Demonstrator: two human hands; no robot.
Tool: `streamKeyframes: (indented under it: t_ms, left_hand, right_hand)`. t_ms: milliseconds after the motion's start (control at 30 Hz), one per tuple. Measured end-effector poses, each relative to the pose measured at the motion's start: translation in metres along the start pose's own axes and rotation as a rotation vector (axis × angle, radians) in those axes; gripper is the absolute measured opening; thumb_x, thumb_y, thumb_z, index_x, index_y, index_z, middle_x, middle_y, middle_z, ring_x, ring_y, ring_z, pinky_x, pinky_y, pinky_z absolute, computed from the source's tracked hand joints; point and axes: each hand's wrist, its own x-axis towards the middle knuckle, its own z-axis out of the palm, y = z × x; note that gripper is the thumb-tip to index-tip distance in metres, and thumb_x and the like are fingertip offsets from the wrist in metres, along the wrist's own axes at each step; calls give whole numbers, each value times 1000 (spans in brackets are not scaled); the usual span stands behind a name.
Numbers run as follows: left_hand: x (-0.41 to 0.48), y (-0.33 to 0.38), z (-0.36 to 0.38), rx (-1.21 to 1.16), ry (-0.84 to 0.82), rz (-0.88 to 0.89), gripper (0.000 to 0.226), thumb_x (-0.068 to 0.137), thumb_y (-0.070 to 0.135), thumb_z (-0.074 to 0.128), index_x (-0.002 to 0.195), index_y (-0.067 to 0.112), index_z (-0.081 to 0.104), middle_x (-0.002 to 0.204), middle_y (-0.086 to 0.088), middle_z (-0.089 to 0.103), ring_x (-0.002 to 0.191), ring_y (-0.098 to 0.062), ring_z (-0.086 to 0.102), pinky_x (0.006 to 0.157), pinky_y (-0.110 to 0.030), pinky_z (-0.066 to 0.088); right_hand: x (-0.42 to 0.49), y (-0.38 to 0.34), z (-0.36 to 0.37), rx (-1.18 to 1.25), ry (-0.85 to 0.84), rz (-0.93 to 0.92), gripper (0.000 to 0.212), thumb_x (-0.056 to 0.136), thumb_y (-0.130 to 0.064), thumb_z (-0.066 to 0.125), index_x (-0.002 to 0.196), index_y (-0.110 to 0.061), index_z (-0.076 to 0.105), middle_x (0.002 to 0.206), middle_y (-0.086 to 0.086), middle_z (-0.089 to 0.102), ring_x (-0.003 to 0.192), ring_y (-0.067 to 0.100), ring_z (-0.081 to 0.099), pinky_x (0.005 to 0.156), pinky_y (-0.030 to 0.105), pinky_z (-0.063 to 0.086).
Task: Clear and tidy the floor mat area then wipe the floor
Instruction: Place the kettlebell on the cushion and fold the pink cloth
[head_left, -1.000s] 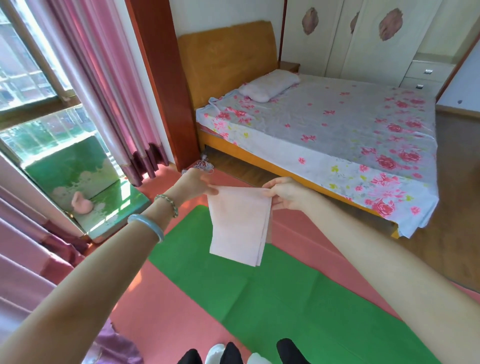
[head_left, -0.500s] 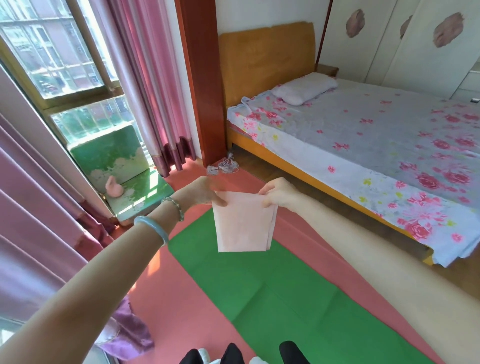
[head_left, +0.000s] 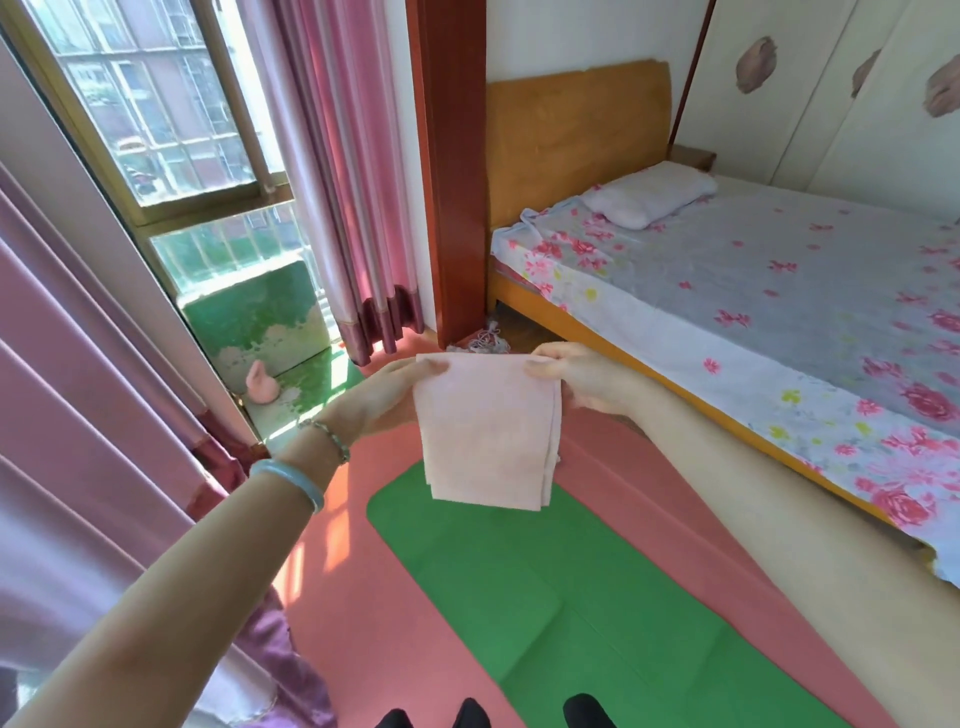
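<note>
A folded pale pink cloth (head_left: 485, 436) hangs in the air in front of me, held by its two top corners. My left hand (head_left: 387, 397) pinches the top left corner and my right hand (head_left: 582, 379) pinches the top right corner. Below the cloth lies a green floor mat (head_left: 545, 597) on top of a larger pink mat (head_left: 363, 597).
A bed (head_left: 753, 312) with a flowered sheet and pillow stands to the right. Pink curtains (head_left: 343, 171) and a window fill the left. A small pink object (head_left: 262, 384) sits on a green ledge. A tangle of string (head_left: 485, 338) lies by the red post.
The view has swung left toward the window. Both hands keep hold of the cloth, which now hangs shorter and squarer than a second ago.
</note>
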Motion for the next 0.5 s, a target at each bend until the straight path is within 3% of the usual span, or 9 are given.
streamKeyframes:
  t_ms: [100,167,233,333,400,500]
  left_hand:
    - [8,3,-21,-121,6,63,32,91,31,52,119,16,55,117,-11,55,109,-24,54,96,-43,45]
    - [9,12,-32,-150,30,119,33,96,28,43,124,16,57,119,-10,63,104,-22,62,94,-41,48]
    - [11,16,-46,-149,42,146,36,98,27,39,127,12,55,121,-13,62,105,-23,62,95,-40,47]
    - [10,10,-73,-171,56,149,33,99,25,38,121,4,50,110,-16,58,100,-23,58,87,-31,51]
    - [8,-3,-95,-211,87,124,25,100,24,35,111,8,52,98,-10,59,88,-17,61,76,-26,54]
    - [9,-26,-125,-248,180,108,28,101,23,32,96,14,58,81,-3,69,74,-12,68,68,-25,57]
  right_hand:
    - [19,-15,13,367,-3,-76,20,90,-30,56,94,-12,66,91,2,70,90,20,64,79,30,48]
    - [34,-9,24,613,-94,-81,43,83,-45,59,109,-11,66,107,11,69,101,27,65,90,39,50]
    - [51,10,42,639,-189,1,71,67,-49,76,124,-10,58,127,16,59,116,32,57,103,46,41]
    - [70,34,72,479,-340,130,92,45,-43,90,121,-6,54,113,10,67,106,24,63,88,34,51]
    - [82,34,89,372,-359,178,84,52,-32,89,120,-1,53,114,11,65,104,24,63,85,31,53]
    - [110,26,107,289,-254,194,29,80,3,65,108,1,59,109,13,65,95,23,64,85,31,55]
